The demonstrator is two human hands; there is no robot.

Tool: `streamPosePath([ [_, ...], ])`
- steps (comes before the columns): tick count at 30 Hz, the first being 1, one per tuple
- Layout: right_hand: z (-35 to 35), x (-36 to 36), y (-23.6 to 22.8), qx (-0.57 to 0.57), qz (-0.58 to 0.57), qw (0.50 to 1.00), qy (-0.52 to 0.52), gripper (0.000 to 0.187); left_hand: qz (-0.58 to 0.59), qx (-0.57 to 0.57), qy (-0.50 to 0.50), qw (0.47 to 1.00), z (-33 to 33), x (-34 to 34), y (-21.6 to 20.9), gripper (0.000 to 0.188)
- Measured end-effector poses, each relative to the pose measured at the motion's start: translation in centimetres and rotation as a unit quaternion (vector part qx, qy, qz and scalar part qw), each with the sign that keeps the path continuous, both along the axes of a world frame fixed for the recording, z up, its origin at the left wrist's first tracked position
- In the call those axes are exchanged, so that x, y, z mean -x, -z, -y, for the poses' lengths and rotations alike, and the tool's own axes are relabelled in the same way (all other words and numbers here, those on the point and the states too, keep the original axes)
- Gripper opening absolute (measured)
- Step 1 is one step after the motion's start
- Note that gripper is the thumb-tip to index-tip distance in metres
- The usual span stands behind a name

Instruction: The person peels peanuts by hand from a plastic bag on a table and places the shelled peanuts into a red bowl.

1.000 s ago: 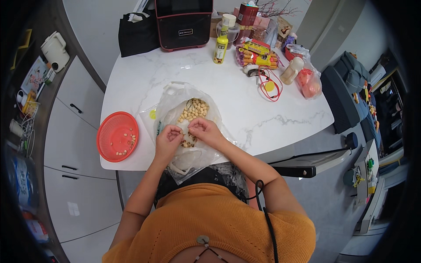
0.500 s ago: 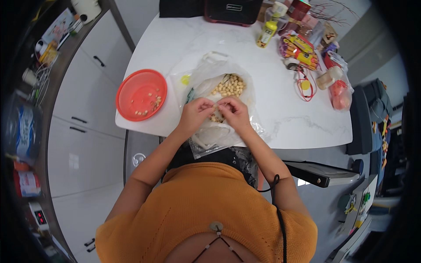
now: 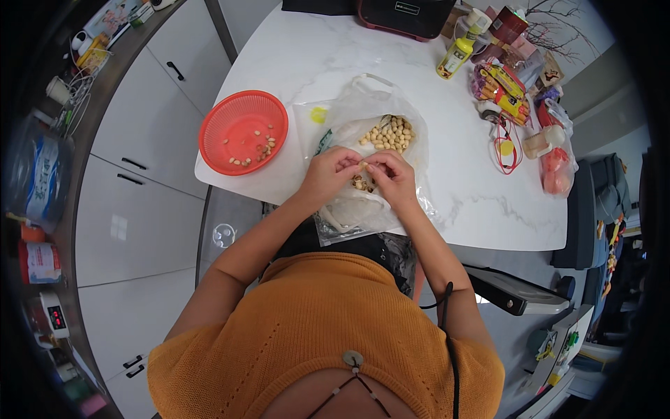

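Observation:
Above an open white plastic bag (image 3: 342, 209), my left hand (image 3: 331, 172) and my right hand (image 3: 393, 180) meet, fingertips pinched around one small pale peanut (image 3: 363, 165). Behind my fingers, inside the bag, lies a heap of unshelled peanuts (image 3: 391, 134). Below the fingertips are brownish bits that look like broken shells (image 3: 361, 184), partly covered by my right hand. To the left stands a red plastic basket (image 3: 213, 150) with several shelled kernels (image 3: 265, 149) scattered over its bottom.
The white marbled table (image 3: 481, 209) carries a yellow bottle (image 3: 455, 59), snack packs (image 3: 501, 91), a red cord (image 3: 509, 157) and a bag with something red (image 3: 557, 171) on the right. A dark appliance (image 3: 405, 17) stands at the back. White cabinets (image 3: 150, 209) line the left.
The whole view has shifted and turned slightly, moving the table items. My hands stay together over the bag, still pinching, with the fingers moved a little around the peanut.

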State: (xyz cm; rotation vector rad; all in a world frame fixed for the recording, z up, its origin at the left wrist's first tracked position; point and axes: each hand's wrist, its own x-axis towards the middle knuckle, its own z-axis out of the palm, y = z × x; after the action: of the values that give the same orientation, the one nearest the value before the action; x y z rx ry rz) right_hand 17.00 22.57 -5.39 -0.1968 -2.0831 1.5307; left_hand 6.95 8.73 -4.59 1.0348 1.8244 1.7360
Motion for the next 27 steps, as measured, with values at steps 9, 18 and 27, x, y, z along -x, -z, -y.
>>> streamPosePath([
  [9,0.19,-0.07,0.01,0.078,0.033,0.996,-0.023,0.012,-0.017,0.011,-0.012,1.0,0.14,-0.22,-0.44,0.011],
  [18,0.09,0.09,0.31,0.072,0.036,0.996,-0.036,0.013,-0.097,0.049,-0.014,0.994,0.47,-0.11,-0.01,0.008],
  [27,0.49,0.51,-0.34,0.112,0.059,0.992,-0.03,0.008,-0.031,0.029,-0.014,0.999,0.49,-0.23,-0.43,0.005],
])
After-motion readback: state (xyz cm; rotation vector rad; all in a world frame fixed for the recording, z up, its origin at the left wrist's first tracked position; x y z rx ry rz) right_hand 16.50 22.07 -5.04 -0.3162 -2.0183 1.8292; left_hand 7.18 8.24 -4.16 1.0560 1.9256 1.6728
